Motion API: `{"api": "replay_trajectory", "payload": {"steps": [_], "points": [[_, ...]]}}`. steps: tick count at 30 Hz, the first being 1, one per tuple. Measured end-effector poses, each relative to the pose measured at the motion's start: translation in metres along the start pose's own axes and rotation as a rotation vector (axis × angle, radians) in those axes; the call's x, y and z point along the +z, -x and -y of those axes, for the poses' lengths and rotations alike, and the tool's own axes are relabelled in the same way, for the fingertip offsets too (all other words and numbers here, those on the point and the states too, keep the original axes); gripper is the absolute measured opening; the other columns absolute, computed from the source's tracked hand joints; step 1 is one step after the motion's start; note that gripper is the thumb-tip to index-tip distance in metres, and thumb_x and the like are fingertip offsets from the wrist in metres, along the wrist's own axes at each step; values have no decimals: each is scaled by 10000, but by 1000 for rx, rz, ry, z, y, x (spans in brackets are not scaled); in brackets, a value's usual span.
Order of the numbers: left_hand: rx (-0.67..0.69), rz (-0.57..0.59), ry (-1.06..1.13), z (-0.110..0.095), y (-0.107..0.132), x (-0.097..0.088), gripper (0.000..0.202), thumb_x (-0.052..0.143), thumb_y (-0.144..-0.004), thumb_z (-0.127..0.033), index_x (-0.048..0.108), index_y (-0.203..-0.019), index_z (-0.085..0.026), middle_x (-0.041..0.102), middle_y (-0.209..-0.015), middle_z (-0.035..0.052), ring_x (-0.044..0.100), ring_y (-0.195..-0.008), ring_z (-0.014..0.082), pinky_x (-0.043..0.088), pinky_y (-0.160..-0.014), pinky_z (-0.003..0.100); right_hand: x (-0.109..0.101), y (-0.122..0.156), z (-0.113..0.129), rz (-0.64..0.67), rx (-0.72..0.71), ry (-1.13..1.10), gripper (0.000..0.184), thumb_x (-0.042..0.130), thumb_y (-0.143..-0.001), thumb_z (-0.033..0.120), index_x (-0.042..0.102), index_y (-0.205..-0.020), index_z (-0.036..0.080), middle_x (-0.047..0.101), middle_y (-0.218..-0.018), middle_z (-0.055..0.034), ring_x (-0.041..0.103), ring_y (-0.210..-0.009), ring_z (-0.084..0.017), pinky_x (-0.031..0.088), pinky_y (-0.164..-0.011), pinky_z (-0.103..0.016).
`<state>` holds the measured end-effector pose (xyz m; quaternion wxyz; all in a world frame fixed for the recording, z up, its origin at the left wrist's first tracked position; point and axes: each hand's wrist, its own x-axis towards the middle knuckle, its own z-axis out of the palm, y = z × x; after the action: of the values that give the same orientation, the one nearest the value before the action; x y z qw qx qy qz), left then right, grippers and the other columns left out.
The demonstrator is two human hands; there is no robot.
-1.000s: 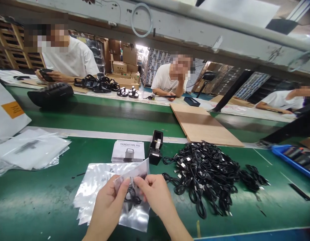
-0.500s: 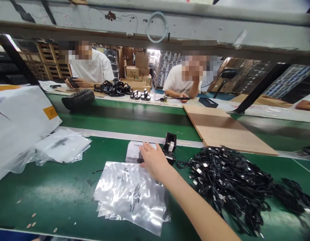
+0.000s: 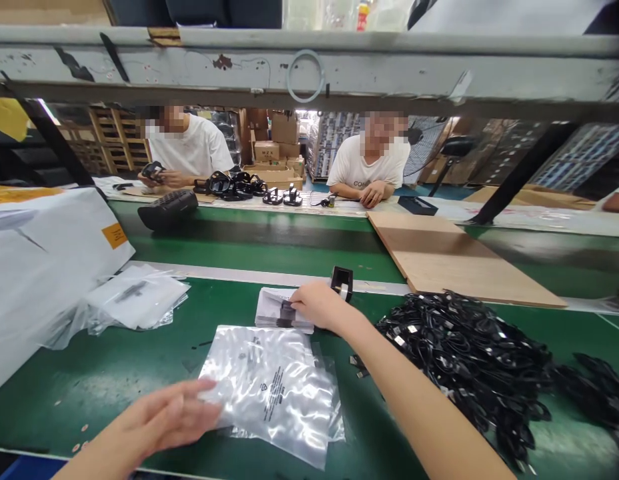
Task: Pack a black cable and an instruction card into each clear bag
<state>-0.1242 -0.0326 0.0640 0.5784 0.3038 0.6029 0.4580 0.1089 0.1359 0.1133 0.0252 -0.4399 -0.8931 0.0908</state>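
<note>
My right hand [image 3: 322, 307] is closed in a pinch at the right side of a stack of printed leaflets [image 3: 269, 310], where the top leaflet's edge looks lifted. My left hand [image 3: 174, 413] is slightly blurred, its fingers stretched out and apart. Its fingertips reach the left edge of a pile of clear plastic bags [image 3: 269, 393] with black print, lying in front of the leaflets. Just behind my right hand stands a black tape dispenser [image 3: 342, 283], partly hidden by it. To the right of my forearm lies a big tangled heap of black USB cables [image 3: 469, 360].
More clear bags [image 3: 139, 297] lie at left beside a large white sack [image 3: 54, 267]. A wooden board [image 3: 464, 260] and a black speaker-like object [image 3: 168, 210] rest farther back. Two people in white shirts sit opposite, behind several black devices [image 3: 234, 185]. A grey beam [image 3: 239, 67] crosses overhead.
My left hand has come into view at the bags. My right hand has gone from flat, spread fingers over the leaflets to a pinch at their edge. The view has tilted up slightly.
</note>
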Motion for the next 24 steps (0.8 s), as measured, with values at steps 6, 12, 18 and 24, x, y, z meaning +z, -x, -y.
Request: {"api": "replay_trajectory", "payload": {"steps": [6,12,18,24], "points": [[-134,182,273,-30,-30,79,352,606,-757,-333,614,-1058,-150,679,-1051,99,621,-978,248,502,-856,360,31,80,36,-404,-262,-193,195,568,-791,184,643,-972,188,615,-1141,-107,511,-1108,-269,196,-1052,-484],[-51,399,-3,-11,-28,102,327,545,-797,-416,612,-1037,-205,699,-944,55,628,-866,215,502,-766,332,71,131,7,-362,502,-1352,583,589,-763,371,412,-1285,181,559,-1191,-139,619,-878,-228,505,-744,-379],[141,276,-400,23,-36,121,306,502,-788,-475,561,-930,-210,605,-726,3,570,-639,155,478,-616,272,83,157,-22,-434,687,-1532,353,646,-719,386,638,-997,170,689,-879,-63,576,-652,-148,425,-474,-208],[401,177,-731,29,-54,118,195,497,-796,-372,571,-879,-212,585,-822,37,564,-722,187,462,-680,310,93,176,-37,-432,769,-1503,384,650,-704,409,636,-1002,168,683,-890,-74,566,-642,-161,447,-480,-236]]}}
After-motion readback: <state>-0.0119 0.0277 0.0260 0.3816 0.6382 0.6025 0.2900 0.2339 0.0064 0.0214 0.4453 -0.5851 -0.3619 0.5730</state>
